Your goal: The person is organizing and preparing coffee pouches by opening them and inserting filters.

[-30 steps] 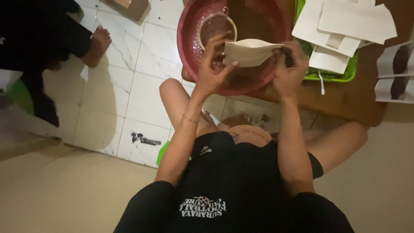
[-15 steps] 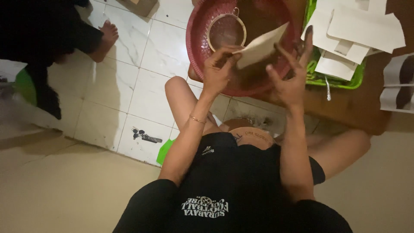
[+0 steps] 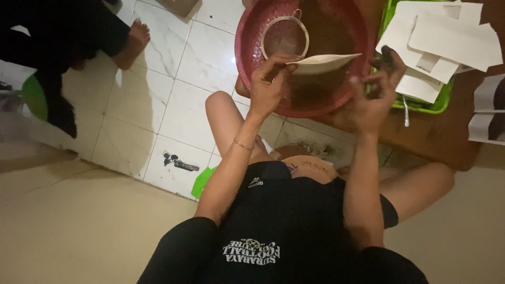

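While the left hand (image 3: 271, 79) pinches the white sheet's (image 3: 323, 63) near end, its length runs sideways over the red basin (image 3: 247, 37) toward the empty, half-open right hand (image 3: 376, 89).

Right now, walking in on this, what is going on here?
A seated person works over a red basin on the tiled floor. The left hand has a white paper in its grip, held above the basin. The right hand is open beside it, fingertips dark with grime, not touching the paper. A round sieve sits inside the basin. A green tray with white sheets lies to the right. Another person's bare foot rests nearby.
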